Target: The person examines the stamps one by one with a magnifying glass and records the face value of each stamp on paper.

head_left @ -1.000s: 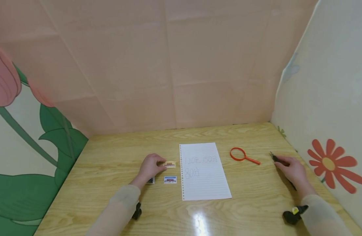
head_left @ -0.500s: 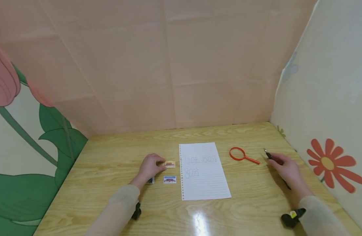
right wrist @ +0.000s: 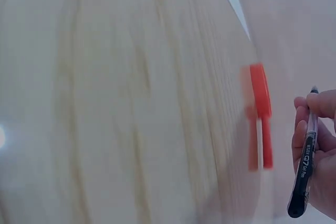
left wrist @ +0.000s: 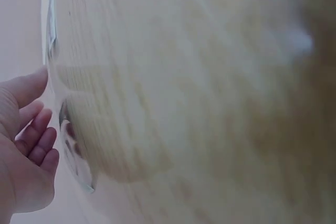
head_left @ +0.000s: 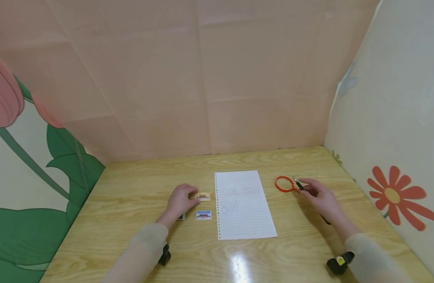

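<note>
My left hand [head_left: 181,201] holds a small yellowish postage stamp [head_left: 203,197] between thumb and index finger at its left end, low over the table. Just below it lies a blue stamp [head_left: 203,215] with a red building. A dark stamp [head_left: 182,217] is mostly hidden under the hand. My right hand [head_left: 321,198] pinches a black gel pen [right wrist: 303,177], whose tip points up and left. In the head view the pen and fingers overlap the handle of a red magnifying glass [head_left: 284,191], which lies on the table.
A lined sheet [head_left: 247,224] with handwritten characters and numbers lies between the hands. The wooden table [head_left: 132,184] meets a pink cloth [head_left: 157,98] at the back. Flower-patterned panels stand at left and right, the right one [head_left: 394,125] close to my right arm.
My right hand has moved left with the pen, from the right side of the table to over the magnifying glass handle. My left hand stays at the yellowish stamp.
</note>
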`<state>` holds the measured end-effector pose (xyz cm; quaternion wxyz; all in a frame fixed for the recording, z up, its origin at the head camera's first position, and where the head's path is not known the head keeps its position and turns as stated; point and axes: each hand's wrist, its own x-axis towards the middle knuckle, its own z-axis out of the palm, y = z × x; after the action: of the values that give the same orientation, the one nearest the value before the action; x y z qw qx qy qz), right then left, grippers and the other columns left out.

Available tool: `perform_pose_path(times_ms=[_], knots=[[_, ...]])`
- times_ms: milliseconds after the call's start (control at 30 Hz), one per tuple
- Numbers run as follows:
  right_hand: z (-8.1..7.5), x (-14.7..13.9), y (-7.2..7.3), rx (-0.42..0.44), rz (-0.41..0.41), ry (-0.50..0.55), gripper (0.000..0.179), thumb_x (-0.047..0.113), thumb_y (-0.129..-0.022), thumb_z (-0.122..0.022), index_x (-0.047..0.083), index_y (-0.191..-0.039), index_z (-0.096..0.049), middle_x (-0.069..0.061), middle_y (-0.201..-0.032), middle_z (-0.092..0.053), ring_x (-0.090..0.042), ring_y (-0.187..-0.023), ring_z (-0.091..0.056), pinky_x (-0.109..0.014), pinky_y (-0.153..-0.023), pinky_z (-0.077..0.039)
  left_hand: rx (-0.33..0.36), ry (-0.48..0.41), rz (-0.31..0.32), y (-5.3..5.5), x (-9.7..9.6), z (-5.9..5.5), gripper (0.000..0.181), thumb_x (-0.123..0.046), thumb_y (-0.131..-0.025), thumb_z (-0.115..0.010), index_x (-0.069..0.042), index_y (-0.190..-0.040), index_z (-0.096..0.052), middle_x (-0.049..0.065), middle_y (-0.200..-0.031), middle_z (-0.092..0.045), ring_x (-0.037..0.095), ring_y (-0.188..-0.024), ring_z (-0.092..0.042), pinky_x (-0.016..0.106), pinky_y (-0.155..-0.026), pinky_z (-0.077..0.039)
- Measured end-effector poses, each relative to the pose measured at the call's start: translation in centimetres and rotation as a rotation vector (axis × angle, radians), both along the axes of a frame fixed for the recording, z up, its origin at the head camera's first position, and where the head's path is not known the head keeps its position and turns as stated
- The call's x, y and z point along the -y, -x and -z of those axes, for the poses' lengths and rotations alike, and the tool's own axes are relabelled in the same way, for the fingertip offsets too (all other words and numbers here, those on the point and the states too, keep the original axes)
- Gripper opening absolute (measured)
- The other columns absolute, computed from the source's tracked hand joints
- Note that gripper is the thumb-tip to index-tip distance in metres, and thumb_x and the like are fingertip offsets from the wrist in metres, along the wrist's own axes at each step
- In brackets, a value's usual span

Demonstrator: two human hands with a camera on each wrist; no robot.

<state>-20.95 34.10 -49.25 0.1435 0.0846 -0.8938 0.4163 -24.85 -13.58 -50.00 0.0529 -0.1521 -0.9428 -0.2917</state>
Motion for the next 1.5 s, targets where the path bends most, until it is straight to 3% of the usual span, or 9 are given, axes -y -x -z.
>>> perform_pose_path(times_ms=[133,300,500,667,833,1100,1233,1333,1500], knots=[[0.2,1.7,0.2,-0.029,-0.055,0.013,0.033,-0.001,-0.091,-0.068,0.004,-0.123,-0.061,-0.017,-0.094,-0.069,-0.01,-0.078,-0.06,-0.021,-0.063,-0.048,0.01,-0.053,0.007,-0.6,-0.7,-0.5,0.04,-0.02,-0.083,-0.082,-0.005,-0.117,-0.071,0.008,-0.113,-0.067,0.027,-0.107,-0.059,0.044,-0.096,-0.046],[0.4,3.7,0.1,-0.008,-0.108,0.047,0.023,0.002,-0.092,-0.068,0.003,-0.115,-0.067,-0.015,-0.099,-0.069,-0.01,-0.084,-0.061,-0.018,-0.069,-0.049,-0.051,-0.068,0.101,-1.6,-2.3,-0.9,0.038,-0.016,-0.08,-0.083,-0.003,-0.114,-0.072,0.008,-0.109,-0.068,0.026,-0.103,-0.06,0.043,-0.093,-0.048],[0.6,5.5,-0.1,0.15,-0.173,0.187,0.026,0.013,-0.098,-0.064,-0.002,-0.119,-0.067,-0.021,-0.112,-0.067,-0.016,-0.096,-0.064,-0.021,-0.075,-0.052,-0.025,-0.085,0.191,-3.9,-5.3,-1.2,0.037,-0.019,-0.08,-0.084,-0.007,-0.113,-0.073,0.006,-0.11,-0.067,0.026,-0.105,-0.059,0.043,-0.096,-0.046],[0.6,6.6,0.1,0.306,-0.281,0.398,0.034,0.008,-0.102,-0.054,-0.011,-0.131,-0.056,-0.03,-0.122,-0.061,-0.017,-0.107,-0.064,-0.021,-0.083,-0.051,-0.014,-0.046,0.276,-5.5,-7.3,-1.2,0.038,-0.023,-0.079,-0.085,-0.008,-0.111,-0.074,0.004,-0.108,-0.068,0.021,-0.101,-0.06,0.037,-0.092,-0.048],[0.4,8.1,0.1,0.343,-0.376,0.524,0.042,0.0,-0.1,-0.054,-0.017,-0.137,-0.044,-0.035,-0.127,-0.054,-0.013,-0.108,-0.062,-0.028,-0.09,-0.052,-0.026,0.009,0.307,-6.1,-8.5,-1.1,0.041,-0.026,-0.076,-0.086,-0.009,-0.112,-0.074,0.001,-0.106,-0.068,0.018,-0.1,-0.059,0.033,-0.093,-0.046],[0.7,10.5,0.5,0.326,-0.282,0.532,0.038,0.011,-0.097,-0.064,-0.009,-0.129,-0.056,-0.017,-0.109,-0.063,-0.008,-0.088,-0.06,-0.022,-0.077,-0.053,0.016,0.096,0.332,-6.5,-9.3,-0.4,0.049,-0.03,-0.073,-0.088,-0.008,-0.115,-0.074,0.003,-0.104,-0.064,0.016,-0.094,-0.057,0.028,-0.087,-0.047],[1.0,11.2,0.8,0.335,-0.23,0.456,0.037,0.021,-0.099,-0.063,0.001,-0.13,-0.061,-0.009,-0.099,-0.065,-0.012,-0.084,-0.058,-0.022,-0.074,-0.05,0.028,0.128,0.332,-6.5,-9.5,0.0,0.051,-0.033,-0.074,-0.088,-0.009,-0.117,-0.074,0.002,-0.105,-0.062,0.014,-0.094,-0.054,0.027,-0.087,-0.044],[0.9,11.6,0.8,0.35,-0.191,0.423,0.038,0.028,-0.097,-0.065,0.007,-0.129,-0.065,-0.006,-0.099,-0.066,-0.015,-0.084,-0.059,-0.025,-0.074,-0.05,0.022,0.142,0.334,-6.4,-9.6,0.2,0.051,-0.034,-0.075,-0.087,-0.01,-0.118,-0.073,0.001,-0.106,-0.061,0.013,-0.095,-0.053,0.027,-0.088,-0.043],[0.8,12.3,1.0,0.355,-0.224,0.459,0.04,0.026,-0.098,-0.063,0.0,-0.13,-0.063,-0.015,-0.107,-0.069,-0.015,-0.088,-0.063,-0.024,-0.077,-0.052,-0.007,0.146,0.34,-6.5,-9.6,0.4,0.052,-0.034,-0.075,-0.087,-0.01,-0.119,-0.073,0.001,-0.105,-0.06,0.013,-0.095,-0.052,0.027,-0.088,-0.043]])
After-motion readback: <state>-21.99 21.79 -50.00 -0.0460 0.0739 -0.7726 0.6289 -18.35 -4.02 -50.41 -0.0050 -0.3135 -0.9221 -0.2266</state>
